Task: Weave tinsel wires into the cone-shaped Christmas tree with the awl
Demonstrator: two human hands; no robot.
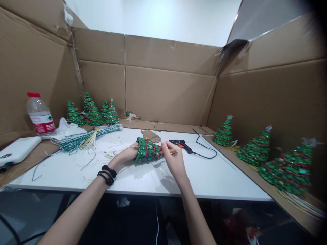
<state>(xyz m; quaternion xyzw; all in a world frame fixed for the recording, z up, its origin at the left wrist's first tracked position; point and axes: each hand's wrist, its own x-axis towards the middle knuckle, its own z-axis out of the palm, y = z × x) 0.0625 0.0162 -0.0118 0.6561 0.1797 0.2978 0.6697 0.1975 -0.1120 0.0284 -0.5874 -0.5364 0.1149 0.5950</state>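
Note:
A small green tinsel Christmas tree (147, 150) with red garland lies on its side above the white board, its tip toward the right. My left hand (129, 153) holds it up from the base, and the fingers are hidden inside or behind that end. Pinched in my right hand (171, 153) is a wooden stick (173, 150), pen-like in the grip. Its front end is at the tree's tip, where my fingers partly cover it. Behind my right hand lies a black hot glue gun (185, 146) with an orange part, its cable curling to the right.
Bundled green, white and yellow wires (85, 139) lie at the left. A water bottle (41, 115), crumpled tissue (66, 128) and white power bank (19, 149) are beyond. More trees stand at back left (94, 114) and along the right (286, 166). Cardboard walls (168, 81) surround the white board (217, 177).

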